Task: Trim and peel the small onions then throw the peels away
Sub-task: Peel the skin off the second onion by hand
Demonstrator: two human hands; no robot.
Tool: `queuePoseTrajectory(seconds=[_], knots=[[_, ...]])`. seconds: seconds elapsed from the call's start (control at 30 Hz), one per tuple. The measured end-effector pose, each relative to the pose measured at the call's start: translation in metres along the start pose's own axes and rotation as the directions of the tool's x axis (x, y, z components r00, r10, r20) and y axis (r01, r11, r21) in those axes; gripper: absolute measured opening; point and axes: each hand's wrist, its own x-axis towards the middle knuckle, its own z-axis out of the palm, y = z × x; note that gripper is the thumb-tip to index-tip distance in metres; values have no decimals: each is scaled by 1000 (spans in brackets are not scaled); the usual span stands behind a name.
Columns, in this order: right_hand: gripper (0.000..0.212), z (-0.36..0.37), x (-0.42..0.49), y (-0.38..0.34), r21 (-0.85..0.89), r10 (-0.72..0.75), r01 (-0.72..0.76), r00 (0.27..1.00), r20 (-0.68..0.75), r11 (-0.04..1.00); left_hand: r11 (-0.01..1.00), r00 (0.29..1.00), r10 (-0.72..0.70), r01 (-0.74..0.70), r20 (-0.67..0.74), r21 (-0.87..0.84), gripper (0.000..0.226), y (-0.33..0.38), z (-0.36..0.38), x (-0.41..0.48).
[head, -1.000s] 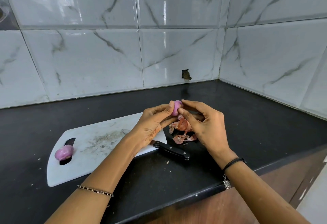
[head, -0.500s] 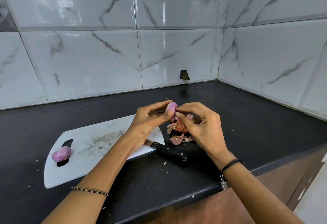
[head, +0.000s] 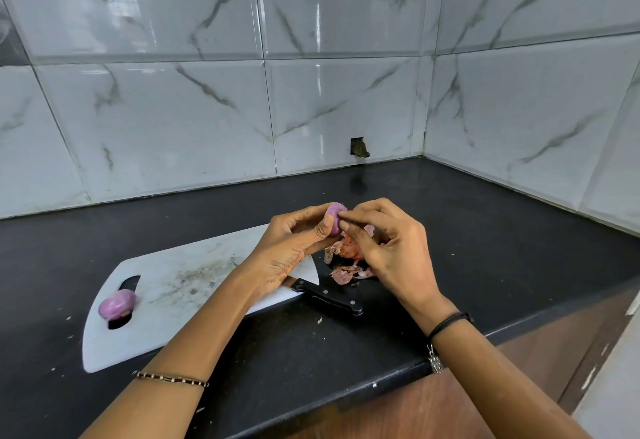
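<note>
At the centre of the frame the left hand grips a small onion between thumb and curled fingers. The right hand pinches at the onion's right side, and both are raised above a heap of pinkish peels on the black countertop. Just left of the peels lies a white cutting board with a black-handled knife across its lower right edge, while a second onion, purple and bare, sits on the board's handle slot at lower left and marbled wall tiles fill the upper frame.
</note>
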Motion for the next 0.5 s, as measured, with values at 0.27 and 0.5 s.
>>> queuePoseTrajectory(seconds=[0.27,0.5], knots=[[11,3,0,0,46,134,-139,986,98,989,1000,1000,-5,5,16,18,42,0,-3,1],[17,2,1,-3,71,80,-86,994,80,994,999,999,-15,17,44,-37,43,0,-3,2]])
